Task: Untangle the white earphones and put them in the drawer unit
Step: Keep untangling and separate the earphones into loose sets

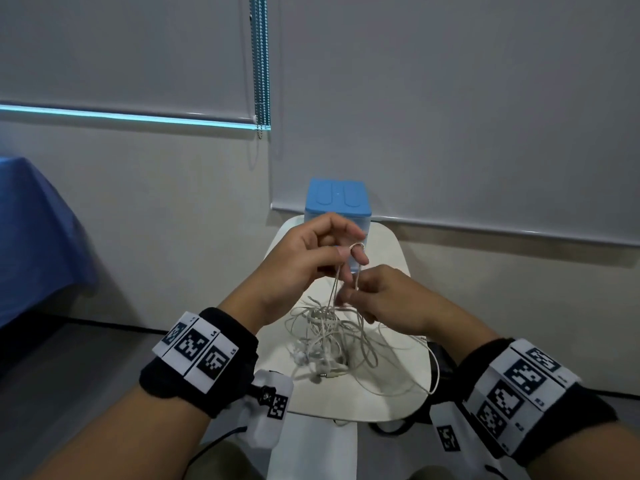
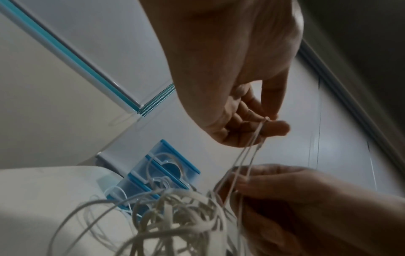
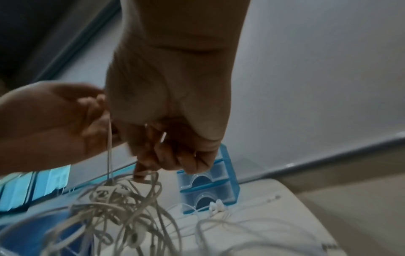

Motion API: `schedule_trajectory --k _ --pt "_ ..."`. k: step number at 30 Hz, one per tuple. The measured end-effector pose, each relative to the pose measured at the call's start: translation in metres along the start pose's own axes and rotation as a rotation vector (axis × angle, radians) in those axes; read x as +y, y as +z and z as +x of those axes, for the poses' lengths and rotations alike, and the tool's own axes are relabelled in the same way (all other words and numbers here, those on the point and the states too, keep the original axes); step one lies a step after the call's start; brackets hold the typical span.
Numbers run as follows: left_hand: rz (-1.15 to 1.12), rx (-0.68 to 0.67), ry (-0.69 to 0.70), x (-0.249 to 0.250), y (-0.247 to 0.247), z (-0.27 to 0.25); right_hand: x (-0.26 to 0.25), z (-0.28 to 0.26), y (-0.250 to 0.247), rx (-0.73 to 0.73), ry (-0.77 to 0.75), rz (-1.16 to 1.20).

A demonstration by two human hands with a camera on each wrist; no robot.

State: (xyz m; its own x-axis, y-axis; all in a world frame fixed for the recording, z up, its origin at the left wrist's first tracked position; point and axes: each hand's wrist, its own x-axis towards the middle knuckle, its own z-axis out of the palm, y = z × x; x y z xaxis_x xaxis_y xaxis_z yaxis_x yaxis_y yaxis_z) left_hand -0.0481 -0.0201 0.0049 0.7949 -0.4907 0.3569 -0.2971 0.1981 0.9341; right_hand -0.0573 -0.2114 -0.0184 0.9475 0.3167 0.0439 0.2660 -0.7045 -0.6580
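The white earphones [image 1: 329, 337] hang as a tangled bundle of cable over a small white table [image 1: 391, 403]. My left hand [image 1: 343, 252] pinches a loop of the cable between thumb and forefinger, raised in front of the drawer unit. Just below and to the right, my right hand [image 1: 349, 296] pinches strands of the same cable. In the left wrist view the strands [image 2: 247, 155] run taut from my left fingertips down to my right hand [image 2: 243, 181]. The blue drawer unit [image 1: 337, 199] stands at the table's far end; its drawers [image 3: 206, 183] look closed.
A white wall with roller blinds and a bead chain [image 1: 261, 64] rises behind the table. A blue cloth-covered surface [image 1: 31, 237] is at the left. An earbud and plug [image 1: 325, 374] dangle near the table's front. Dark floor lies on both sides.
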Motion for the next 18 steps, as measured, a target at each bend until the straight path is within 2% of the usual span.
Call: schedule_trajectory --k 2,4,8,10,12,14,18 --pt "-0.084 0.074 -0.106 0.004 0.001 0.001 -0.006 0.001 -0.005 0.104 0.026 0.019" --pt "-0.034 0.110 -0.227 0.002 -0.002 0.000 -0.016 0.001 -0.014 0.225 -0.045 0.131" --pt "0.250 -0.212 -0.378 -0.009 -0.002 -0.001 -0.044 -0.002 -0.030 0.343 -0.245 0.342" --pt "0.323 -0.236 -0.414 -0.017 0.000 0.002 -0.060 -0.010 -0.034 0.337 -0.364 0.466" --pt "0.375 -0.170 -0.399 -0.020 -0.002 0.008 -0.070 -0.021 -0.037 0.288 -0.437 0.592" --pt "0.422 -0.086 -0.335 -0.015 -0.007 0.016 -0.068 -0.029 -0.036 0.238 -0.406 0.707" --pt "0.458 0.065 -0.104 0.021 -0.013 0.028 -0.035 -0.028 -0.023 0.226 -0.106 0.922"
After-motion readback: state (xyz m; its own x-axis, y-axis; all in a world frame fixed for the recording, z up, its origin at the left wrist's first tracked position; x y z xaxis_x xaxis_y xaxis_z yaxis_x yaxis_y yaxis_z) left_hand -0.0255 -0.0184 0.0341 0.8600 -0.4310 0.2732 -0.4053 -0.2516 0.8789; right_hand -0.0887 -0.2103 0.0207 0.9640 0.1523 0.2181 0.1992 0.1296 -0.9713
